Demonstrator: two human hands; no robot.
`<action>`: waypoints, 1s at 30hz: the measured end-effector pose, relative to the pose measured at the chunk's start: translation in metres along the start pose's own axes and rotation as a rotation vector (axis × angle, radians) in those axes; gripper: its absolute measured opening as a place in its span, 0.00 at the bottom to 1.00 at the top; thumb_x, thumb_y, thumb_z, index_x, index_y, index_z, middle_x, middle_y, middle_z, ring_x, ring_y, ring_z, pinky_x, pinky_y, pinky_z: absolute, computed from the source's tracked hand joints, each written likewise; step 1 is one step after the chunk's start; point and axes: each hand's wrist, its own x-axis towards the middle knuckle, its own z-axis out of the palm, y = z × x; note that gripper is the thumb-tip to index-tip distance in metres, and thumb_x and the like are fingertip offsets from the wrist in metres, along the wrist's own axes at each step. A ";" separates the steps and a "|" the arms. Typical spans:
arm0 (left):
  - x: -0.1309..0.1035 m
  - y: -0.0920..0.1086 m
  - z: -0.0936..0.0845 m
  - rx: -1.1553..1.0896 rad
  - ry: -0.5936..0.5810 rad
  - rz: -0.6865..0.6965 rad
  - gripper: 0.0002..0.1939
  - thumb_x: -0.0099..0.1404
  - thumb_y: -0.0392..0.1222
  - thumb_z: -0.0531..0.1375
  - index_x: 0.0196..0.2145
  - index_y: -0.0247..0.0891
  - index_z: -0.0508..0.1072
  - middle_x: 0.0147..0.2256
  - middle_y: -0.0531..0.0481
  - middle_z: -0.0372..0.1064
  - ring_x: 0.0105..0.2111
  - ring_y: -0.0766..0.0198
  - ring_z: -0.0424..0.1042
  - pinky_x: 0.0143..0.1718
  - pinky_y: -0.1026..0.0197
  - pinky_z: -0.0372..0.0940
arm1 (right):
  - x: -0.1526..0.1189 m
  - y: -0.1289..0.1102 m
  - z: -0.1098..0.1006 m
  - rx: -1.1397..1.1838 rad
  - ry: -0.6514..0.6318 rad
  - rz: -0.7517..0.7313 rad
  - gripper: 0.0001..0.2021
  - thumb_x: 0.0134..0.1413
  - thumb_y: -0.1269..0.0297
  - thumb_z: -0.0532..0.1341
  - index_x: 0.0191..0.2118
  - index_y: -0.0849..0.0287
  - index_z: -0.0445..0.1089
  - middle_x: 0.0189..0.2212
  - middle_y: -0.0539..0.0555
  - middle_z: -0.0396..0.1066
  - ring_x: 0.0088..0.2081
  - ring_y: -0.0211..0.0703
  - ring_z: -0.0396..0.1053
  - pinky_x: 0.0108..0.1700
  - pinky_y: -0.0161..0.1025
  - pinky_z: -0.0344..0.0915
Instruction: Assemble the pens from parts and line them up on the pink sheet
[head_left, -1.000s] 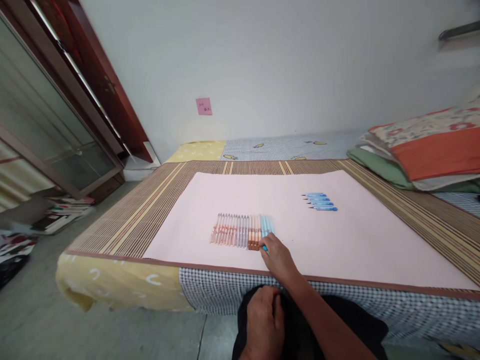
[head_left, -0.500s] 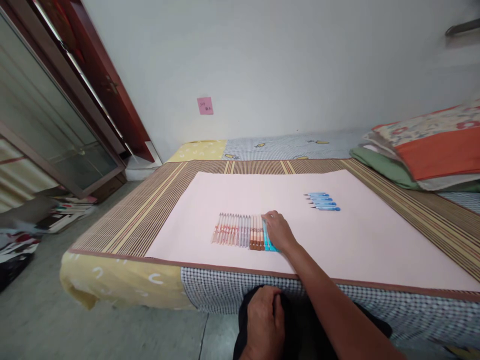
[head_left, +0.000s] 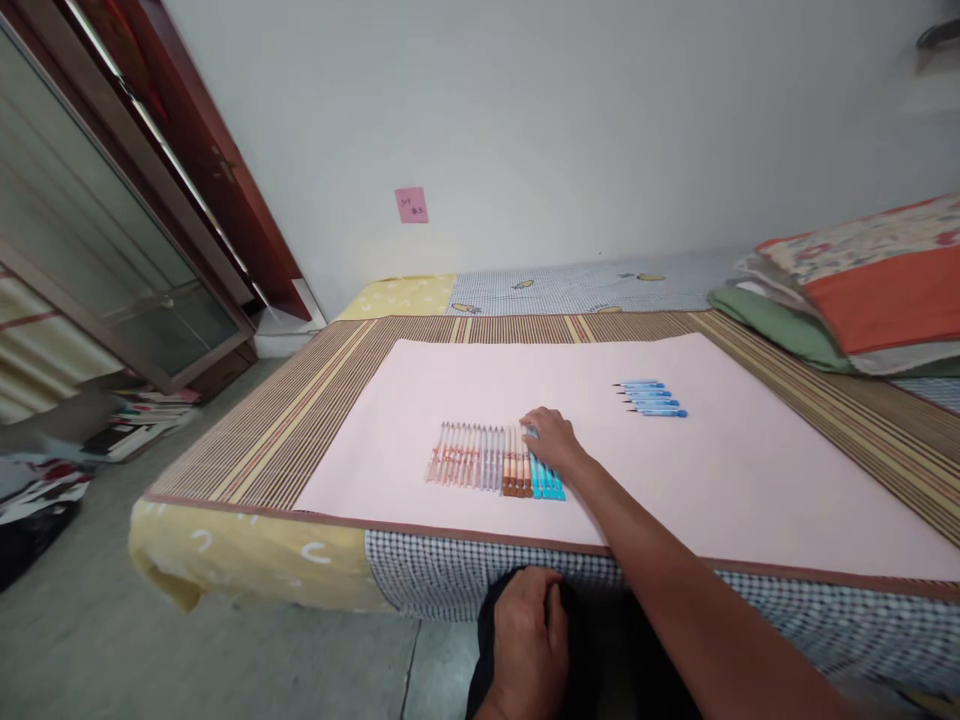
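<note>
Side by side on a pink sheet (head_left: 405,400) lie several pens: clear ones with reddish marks (head_left: 454,455), greyish ones (head_left: 492,460), brown-ended ones (head_left: 517,475) and turquoise-ended ones (head_left: 548,484). My right hand (head_left: 553,437) rests over the upper part of the turquoise-ended pens, its fingers bent near their tips; what the fingertips hold is hidden. Farther right, several blue pens (head_left: 654,399) lie crosswise in a small stack of rows. My left hand (head_left: 529,620) is curled on my knee below the bed's edge, with nothing visible in it.
A striped mat (head_left: 285,440) lies under the sheet on the bed. Folded bedding (head_left: 885,300) is piled at the right. A pink note (head_left: 412,205) is on the wall. Books (head_left: 146,420) stand on the floor at the left.
My right hand has shifted slightly up over the pen tips, and more of the turquoise ends show. The view has moved a little. My left hand stays on my knee.
</note>
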 end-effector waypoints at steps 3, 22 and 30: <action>0.000 0.000 -0.002 0.006 0.001 0.005 0.12 0.70 0.31 0.50 0.41 0.41 0.72 0.34 0.48 0.73 0.34 0.61 0.73 0.38 0.60 0.66 | -0.003 0.001 0.000 0.005 0.001 -0.019 0.14 0.59 0.65 0.58 0.50 0.55 0.74 0.54 0.56 0.72 0.57 0.53 0.63 0.54 0.45 0.59; 0.001 0.000 -0.005 0.019 0.018 0.002 0.13 0.70 0.30 0.50 0.41 0.41 0.72 0.34 0.48 0.74 0.34 0.61 0.73 0.37 0.60 0.66 | 0.004 0.013 0.000 0.045 -0.007 -0.096 0.19 0.56 0.71 0.58 0.53 0.56 0.73 0.53 0.55 0.75 0.57 0.51 0.64 0.57 0.45 0.58; 0.001 -0.001 -0.005 0.037 0.019 0.001 0.13 0.70 0.31 0.50 0.42 0.40 0.72 0.34 0.47 0.74 0.34 0.61 0.73 0.38 0.59 0.67 | 0.005 0.009 -0.005 0.046 -0.028 -0.116 0.22 0.55 0.76 0.56 0.53 0.53 0.73 0.53 0.54 0.75 0.58 0.49 0.63 0.57 0.44 0.58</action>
